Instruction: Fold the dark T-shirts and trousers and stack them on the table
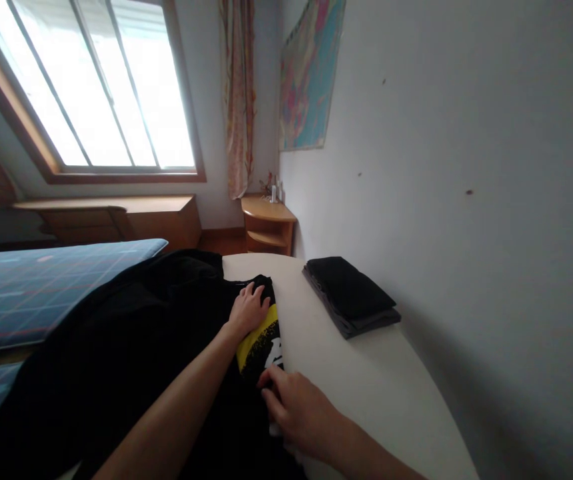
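Note:
A black T-shirt (161, 333) with a yellow and white print (251, 347) is spread over the white table and hangs toward the left. Its right side is folded over, so part of the print shows. My left hand (250, 310) lies on the cloth near the neckline, fingers apart and pressing down. Close to the lower end of the print, my right hand (299, 407) pinches the shirt's folded edge between thumb and fingers. Its other fingers are curled and partly hidden.
A neat stack of folded black and grey cloth (351, 293) rests on the white table (371, 387) by the wall. To the left is a bed-like surface with a blue checked cover (66, 280). A wooden corner shelf (269, 212) and a low cabinet (161, 217) stand beyond.

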Available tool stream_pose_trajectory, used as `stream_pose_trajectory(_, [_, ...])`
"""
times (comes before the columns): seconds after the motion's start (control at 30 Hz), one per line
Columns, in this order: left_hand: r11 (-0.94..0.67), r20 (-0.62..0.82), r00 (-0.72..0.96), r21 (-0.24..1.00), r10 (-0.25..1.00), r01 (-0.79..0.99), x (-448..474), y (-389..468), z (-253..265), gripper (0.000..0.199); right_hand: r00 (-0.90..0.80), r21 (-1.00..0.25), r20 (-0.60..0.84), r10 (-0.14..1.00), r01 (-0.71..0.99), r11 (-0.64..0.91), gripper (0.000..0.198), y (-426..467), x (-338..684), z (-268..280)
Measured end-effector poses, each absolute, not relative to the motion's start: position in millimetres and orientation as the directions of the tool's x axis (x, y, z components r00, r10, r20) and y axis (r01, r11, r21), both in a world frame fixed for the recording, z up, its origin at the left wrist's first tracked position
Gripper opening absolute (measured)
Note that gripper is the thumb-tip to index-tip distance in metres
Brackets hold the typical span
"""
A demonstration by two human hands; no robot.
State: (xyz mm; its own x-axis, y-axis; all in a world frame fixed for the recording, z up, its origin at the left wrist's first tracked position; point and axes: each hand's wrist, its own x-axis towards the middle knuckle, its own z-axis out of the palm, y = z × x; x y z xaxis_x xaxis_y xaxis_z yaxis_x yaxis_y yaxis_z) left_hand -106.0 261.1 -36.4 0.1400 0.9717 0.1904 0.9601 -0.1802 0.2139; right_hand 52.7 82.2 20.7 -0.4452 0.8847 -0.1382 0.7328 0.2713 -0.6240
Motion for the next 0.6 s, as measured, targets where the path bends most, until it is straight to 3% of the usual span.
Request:
stream_pose_trajectory(0.13, [-0.199, 0.248, 0.149, 0.193, 0.957, 0.961, -112.9, 278.1, -26.6, 0.052, -0.239, -0.384, -0.135, 0.962, 0.907, 0.172, 0.019, 91.9, 62.3, 23.8])
stream_pose_trajectory(0.2, [-0.263, 0.25, 0.218, 0.165, 0.944, 0.95, -114.6, 286.6, -20.7, 0.052, -0.201, -0.328, -0.154, 0.967, 0.934, 0.142, 0.024, 93.8, 66.9, 24.5])
stream_pose_trajectory(0.4, [-0.554, 0.174, 0.54, 0.043, 0.824, 0.832, -105.4, 299.4, 3.0, 0.038, -0.255, -0.363, -0.192, 0.948, 0.916, 0.173, 0.026, 92.1, 72.6, 23.3])
stream_pose_trajectory(0.6, [-0.583, 0.104, 0.584, -0.047, 0.805, 0.811, -93.3, 304.8, 15.7, 0.023, -0.291, -0.416, -0.256, 0.922, 0.894, 0.167, 0.023, 91.9, 75.3, 29.4])
